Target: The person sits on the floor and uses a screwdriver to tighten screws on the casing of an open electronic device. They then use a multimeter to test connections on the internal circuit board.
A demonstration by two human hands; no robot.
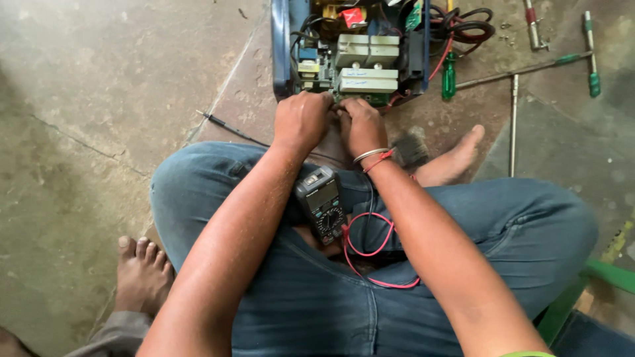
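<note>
At the far left, a bare foot [142,274] of another person rests on the concrete floor [99,99], toes pointing up the picture, with a grey trouser hem just below it. A thin black test probe [228,127] lies on the floor to the right of that, running toward the person's knee.

The left hand [302,121] sits at the near edge of an opened electronic unit [350,49], knuckles up and fingers curled down against the front of the circuit board. The fingertips are hidden under the hand, so whether they pinch anything cannot be told. On the lap, between the two forearms, lies a black digital multimeter [321,203], its dial toward the person, with a red test lead [370,248] looping away from it over the jeans.

The right hand [362,125] presses just beside the left, touching it, its fingers likewise bent onto the board's near edge; what they grip is hidden. A metal bangle and a red thread circle that wrist. The unit stands directly ahead of both sets of fingers, its blue casing open, pale block-shaped components just beyond the knuckles.

A brush [411,149] lies beside the right wrist. Further right, a green-handled screwdriver [449,76] and long T-handle wrenches [529,69] rest on the floor.
</note>
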